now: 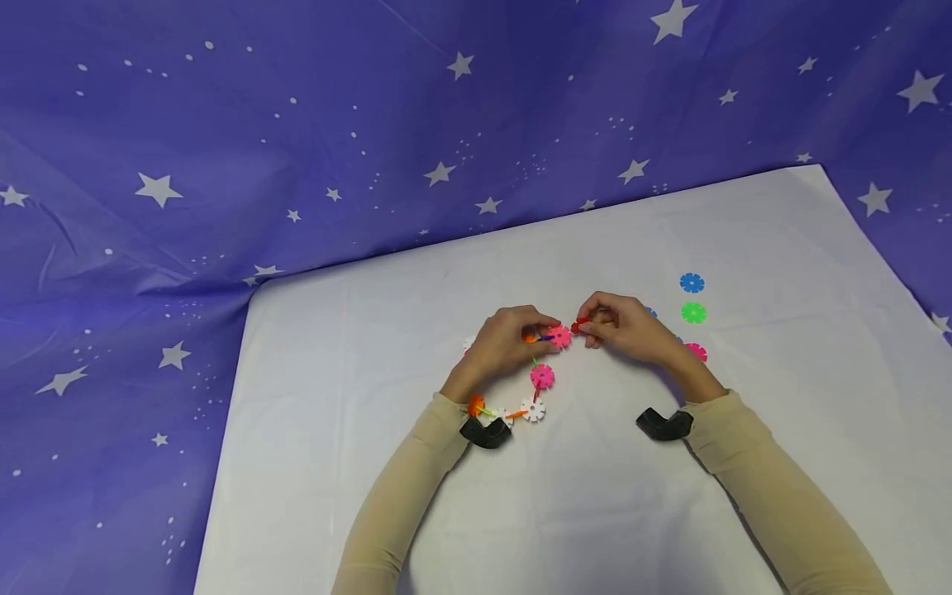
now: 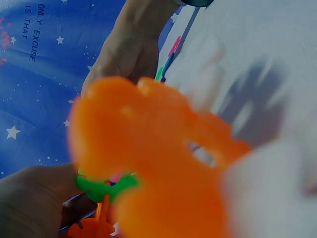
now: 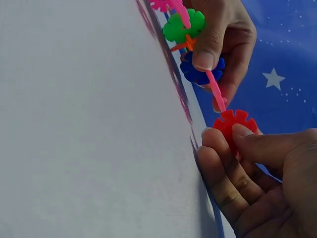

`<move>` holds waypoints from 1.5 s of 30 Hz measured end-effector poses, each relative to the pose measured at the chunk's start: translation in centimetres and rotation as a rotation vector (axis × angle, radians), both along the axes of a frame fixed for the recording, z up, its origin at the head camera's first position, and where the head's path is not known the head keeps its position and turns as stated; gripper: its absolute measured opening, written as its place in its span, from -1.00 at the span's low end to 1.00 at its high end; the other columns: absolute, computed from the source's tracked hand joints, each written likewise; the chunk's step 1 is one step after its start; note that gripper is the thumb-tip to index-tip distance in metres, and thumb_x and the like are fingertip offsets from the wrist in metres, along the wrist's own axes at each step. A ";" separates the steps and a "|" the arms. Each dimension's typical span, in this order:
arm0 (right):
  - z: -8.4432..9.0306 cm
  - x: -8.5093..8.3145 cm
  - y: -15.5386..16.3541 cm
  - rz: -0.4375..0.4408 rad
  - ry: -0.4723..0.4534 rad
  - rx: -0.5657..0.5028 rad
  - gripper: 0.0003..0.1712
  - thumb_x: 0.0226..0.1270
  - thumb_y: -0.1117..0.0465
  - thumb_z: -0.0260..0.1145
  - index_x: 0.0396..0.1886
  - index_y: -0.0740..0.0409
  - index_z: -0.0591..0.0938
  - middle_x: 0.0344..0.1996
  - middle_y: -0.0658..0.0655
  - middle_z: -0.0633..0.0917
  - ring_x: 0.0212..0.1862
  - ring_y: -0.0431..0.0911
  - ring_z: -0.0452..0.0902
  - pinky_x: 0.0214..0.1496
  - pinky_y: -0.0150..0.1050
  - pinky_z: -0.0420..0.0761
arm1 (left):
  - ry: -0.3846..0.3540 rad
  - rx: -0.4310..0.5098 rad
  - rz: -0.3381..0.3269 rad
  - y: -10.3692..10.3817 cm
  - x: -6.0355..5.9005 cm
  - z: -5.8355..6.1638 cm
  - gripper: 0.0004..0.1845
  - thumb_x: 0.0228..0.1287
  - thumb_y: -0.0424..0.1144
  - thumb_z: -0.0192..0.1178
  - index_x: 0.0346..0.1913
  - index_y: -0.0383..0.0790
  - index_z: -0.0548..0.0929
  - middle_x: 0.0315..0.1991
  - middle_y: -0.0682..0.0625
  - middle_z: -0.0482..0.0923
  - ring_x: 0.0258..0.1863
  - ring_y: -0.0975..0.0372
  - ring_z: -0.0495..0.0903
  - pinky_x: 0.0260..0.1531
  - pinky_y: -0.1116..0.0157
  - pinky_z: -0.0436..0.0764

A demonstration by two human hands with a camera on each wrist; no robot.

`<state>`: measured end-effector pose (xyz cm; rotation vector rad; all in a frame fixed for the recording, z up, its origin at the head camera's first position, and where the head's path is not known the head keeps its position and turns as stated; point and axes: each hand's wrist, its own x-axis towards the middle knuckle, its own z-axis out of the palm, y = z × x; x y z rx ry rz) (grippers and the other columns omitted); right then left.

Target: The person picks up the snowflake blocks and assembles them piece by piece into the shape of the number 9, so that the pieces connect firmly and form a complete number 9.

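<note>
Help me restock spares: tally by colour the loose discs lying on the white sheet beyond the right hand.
Blue discs: 2, one peeking from behind the right hand
Green disc: 1
Pink disc: 1, partly hidden
Total: 4
Not counted: the red disc the right hand pinches, and the chain the left hand holds. The hand may hide more.

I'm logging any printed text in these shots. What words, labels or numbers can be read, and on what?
"ONLY EXCUSE" on the blue starry backdrop cloth, left wrist view, running vertically.
"IS THAT" beside it on the same cloth.
Red marks at that cloth's left edge: cut off, unreadable.
The snowflake discs and the white sheet: no text visible.
</note>
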<state>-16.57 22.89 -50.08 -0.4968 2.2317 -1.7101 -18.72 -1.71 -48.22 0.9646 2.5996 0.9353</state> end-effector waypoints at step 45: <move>1.0 -0.1 8.7 -0.225 0.120 0.247 -0.62 0.15 0.33 0.48 -0.02 0.21 0.62 -0.35 0.08 0.53 -0.33 -0.14 0.37 -0.32 -0.40 0.37 | -0.001 0.017 -0.034 -0.1 0.1 0.1 -0.63 0.17 -0.08 0.42 0.05 -0.03 0.71 -0.26 0.15 0.62 -0.32 0.34 0.46 -0.23 0.40 0.41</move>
